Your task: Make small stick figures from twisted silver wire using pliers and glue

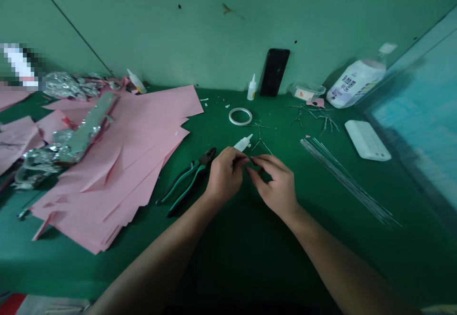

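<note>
My left hand (227, 174) and my right hand (274, 182) meet fingertip to fingertip over the green table, both closed in a pinch. What lies between the fingers is too small and dark to make out. Just beyond them is a twisted wire figure (259, 136) with spread legs; whether the fingers touch it I cannot tell. A white glue bottle (243, 142) lies beside my left hand, partly hidden by it. Left of that hand rest pliers (191, 179) with black and green handles. A roll of tape (240, 116) lies flat farther back.
Pink paper sheets (132, 139) and crumpled foil pieces (67, 86) cover the left side. Straight wires (348, 182), a white power bank (367, 140) and bent wire shapes (310, 114) lie right. Along the wall stand a phone (274, 72), another glue bottle (252, 88) and a leaning plastic bottle (357, 83).
</note>
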`<state>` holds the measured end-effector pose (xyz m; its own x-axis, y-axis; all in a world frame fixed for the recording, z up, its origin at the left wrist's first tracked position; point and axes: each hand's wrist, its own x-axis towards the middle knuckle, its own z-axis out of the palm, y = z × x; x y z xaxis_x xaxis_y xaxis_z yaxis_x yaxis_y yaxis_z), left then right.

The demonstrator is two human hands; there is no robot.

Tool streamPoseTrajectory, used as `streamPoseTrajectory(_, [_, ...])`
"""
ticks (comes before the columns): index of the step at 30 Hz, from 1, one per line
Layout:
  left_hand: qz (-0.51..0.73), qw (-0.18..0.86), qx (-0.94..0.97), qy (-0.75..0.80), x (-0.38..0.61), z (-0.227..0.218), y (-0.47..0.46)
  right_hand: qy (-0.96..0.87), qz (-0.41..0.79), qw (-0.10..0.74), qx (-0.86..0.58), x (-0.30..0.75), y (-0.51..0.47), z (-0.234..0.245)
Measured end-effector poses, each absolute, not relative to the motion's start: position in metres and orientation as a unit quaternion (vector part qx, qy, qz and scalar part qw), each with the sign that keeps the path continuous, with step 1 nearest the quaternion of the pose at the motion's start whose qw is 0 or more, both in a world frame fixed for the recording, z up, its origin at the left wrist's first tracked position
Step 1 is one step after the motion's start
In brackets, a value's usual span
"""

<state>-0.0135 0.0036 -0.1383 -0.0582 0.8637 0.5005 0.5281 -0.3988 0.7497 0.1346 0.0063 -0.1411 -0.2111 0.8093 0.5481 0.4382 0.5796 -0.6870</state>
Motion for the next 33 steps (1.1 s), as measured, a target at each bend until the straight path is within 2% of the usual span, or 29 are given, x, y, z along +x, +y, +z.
streamPoseTrajectory(4, [0.509,0.160,0.675,0.509,-0.013,-0.138,0.002,-0.759,0.176,0.461,-0.424,0.132,0.006,-0.142])
streamPoseTrajectory(6, [0.508,0.165,0.682,0.499,-0.012,-0.138,0.002,-0.749,0.209,0.454,-0.434,0.131,0.005,-0.142])
streamPoseTrajectory(9, [0.506,0.195,0.681,0.492,-0.013,-0.138,0.003,-0.698,0.345,0.439,-0.449,0.131,0.004,-0.144])
streamPoseTrajectory(13, [0.513,0.304,0.642,0.482,-0.013,-0.138,0.004,-0.591,0.544,0.434,-0.408,0.132,0.006,-0.150])
streamPoseTrajectory(16, [0.532,0.369,0.603,0.466,-0.013,-0.139,0.005,-0.576,0.593,0.434,-0.359,0.135,0.010,-0.151])
streamPoseTrajectory(19, [0.538,0.351,0.591,0.488,-0.013,-0.140,0.005,-0.666,0.500,0.419,-0.363,0.138,0.011,-0.144])
streamPoseTrajectory(25, [0.513,0.242,0.613,0.550,-0.011,-0.139,0.001,-0.785,0.143,0.459,-0.390,0.138,0.008,-0.141])
streamPoseTrajectory(29, [0.499,0.200,0.626,0.564,-0.010,-0.139,-0.001,-0.817,0.011,0.436,-0.377,0.140,0.011,-0.147])
streamPoseTrajectory(33, [0.491,0.209,0.623,0.572,-0.009,-0.139,-0.002,-0.839,-0.079,0.391,-0.369,0.140,0.013,-0.145])
